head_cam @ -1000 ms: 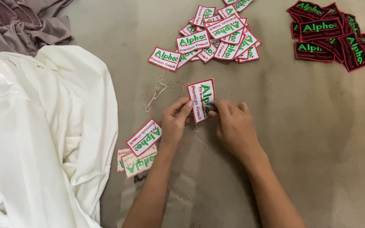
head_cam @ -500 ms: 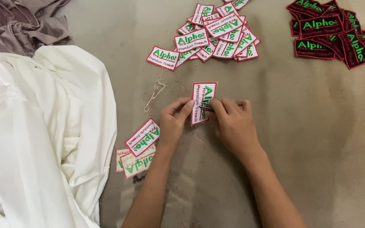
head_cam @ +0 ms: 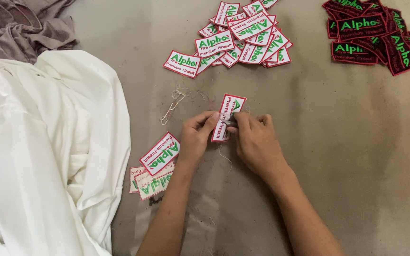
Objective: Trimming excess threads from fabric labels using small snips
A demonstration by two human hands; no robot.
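White and red, a small cloth patch (head_cam: 227, 117) with green letters sits between two bare hands, in the middle of a brown, dusty work surface (head_cam: 338, 151). The left hand (head_cam: 196, 136) pinches the patch's left edge, with its thumb and fingers closed on the cloth. The right hand (head_cam: 256, 140) presses its fingertips together on the patch's right side, near the middle. Something tiny may be under those fingertips, but it is too small to tell what it is. The patch stands on its short end, so its letters run sideways.

Loose threads (head_cam: 174, 102) lie on the surface just up and left of the hands. A few more patches (head_cam: 157, 163) of the same kind lie near the left wrist, some facing up and some turned over. A bigger heap of white patches (head_cam: 245, 33) lies farther away, at the top. A heap of black patches (head_cam: 371, 35) with red edges lies in the top right corner, well apart from the hands. A big white cloth (head_cam: 39, 151) is bunched up on the left side. A grey-brown cloth (head_cam: 20, 26) lies crumpled in the top left corner.
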